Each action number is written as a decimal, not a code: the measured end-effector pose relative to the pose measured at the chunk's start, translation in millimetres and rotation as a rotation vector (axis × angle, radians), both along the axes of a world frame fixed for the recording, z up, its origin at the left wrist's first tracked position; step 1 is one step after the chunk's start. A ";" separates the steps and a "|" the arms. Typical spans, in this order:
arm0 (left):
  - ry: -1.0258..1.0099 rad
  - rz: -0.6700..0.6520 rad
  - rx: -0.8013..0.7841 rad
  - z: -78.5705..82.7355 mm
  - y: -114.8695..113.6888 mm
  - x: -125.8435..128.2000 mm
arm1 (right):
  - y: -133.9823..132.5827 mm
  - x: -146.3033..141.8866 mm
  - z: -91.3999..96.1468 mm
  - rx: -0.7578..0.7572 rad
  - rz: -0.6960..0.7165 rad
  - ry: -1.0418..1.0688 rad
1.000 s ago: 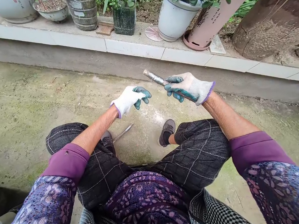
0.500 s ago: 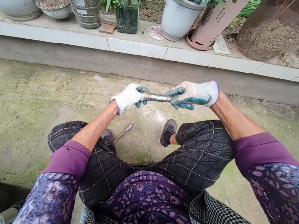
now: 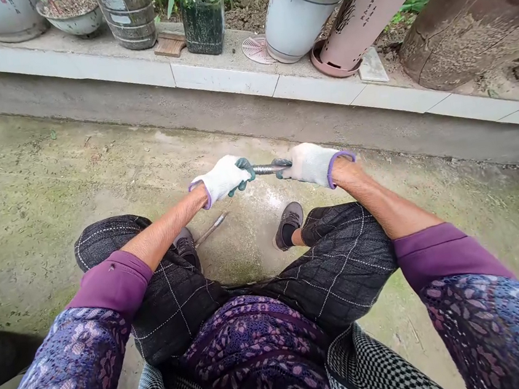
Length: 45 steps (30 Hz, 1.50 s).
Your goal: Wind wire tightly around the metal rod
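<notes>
My left hand point(image 3: 226, 177), in a white glove with a green-blue coated palm, is closed round one end of a short rod with a silvery ribbed wrap point(image 3: 264, 169). On the other side my right hand point(image 3: 307, 163), gloved alike, grips the same rod. It lies nearly level between the two hands, above the ground in front of my knees. Only the middle stretch shows; the gloves cover the rest. Below, beside my left shoe point(image 3: 185, 248), a thin stick with a silvery end point(image 3: 210, 229) lies on the concrete.
A tiled ledge point(image 3: 224, 82) runs across the front, carrying a white flowerpot point(image 3: 294, 20), a pink planter point(image 3: 345, 37), a cut-down plastic bottle point(image 3: 204, 24) and a large brown pot point(image 3: 446, 26). A dark object point(image 3: 5, 357) stands at lower left.
My right hand has shifted left and wrapped its fingers closed round the rod; before, its fingers were straighter along it. Less of the rod shows now. My left hand stays gripping its end.
</notes>
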<state>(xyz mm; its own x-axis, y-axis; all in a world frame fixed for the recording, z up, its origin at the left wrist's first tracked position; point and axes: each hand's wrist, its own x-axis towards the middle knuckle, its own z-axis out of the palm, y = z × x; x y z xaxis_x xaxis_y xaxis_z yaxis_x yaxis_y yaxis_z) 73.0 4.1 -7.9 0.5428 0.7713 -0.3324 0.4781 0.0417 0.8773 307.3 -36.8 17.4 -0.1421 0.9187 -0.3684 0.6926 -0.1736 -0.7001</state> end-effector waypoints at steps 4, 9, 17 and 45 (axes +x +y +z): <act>-0.199 0.128 -0.124 2.8 -1.5 -1.2 | 3.0 -5.9 11.2 0.212 0.041 -0.318; -0.333 0.169 -0.181 7.8 -1.3 -6.0 | -4.4 -13.2 27.3 0.107 -0.134 -0.068; -0.310 0.158 -0.203 9.8 6.5 -10.1 | -13.0 -19.4 25.1 -0.116 -0.140 0.385; -0.464 0.070 -0.250 21.0 17.0 -1.4 | -6.2 -30.5 42.0 0.224 -0.351 0.400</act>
<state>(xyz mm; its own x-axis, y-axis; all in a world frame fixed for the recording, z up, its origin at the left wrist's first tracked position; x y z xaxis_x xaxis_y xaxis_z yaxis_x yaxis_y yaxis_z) 71.6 21.2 13.1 0.6266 0.7390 -0.2476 0.0302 0.2944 0.9552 276.8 -43.0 59.4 0.0970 0.9854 -0.1402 0.2945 -0.1629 -0.9417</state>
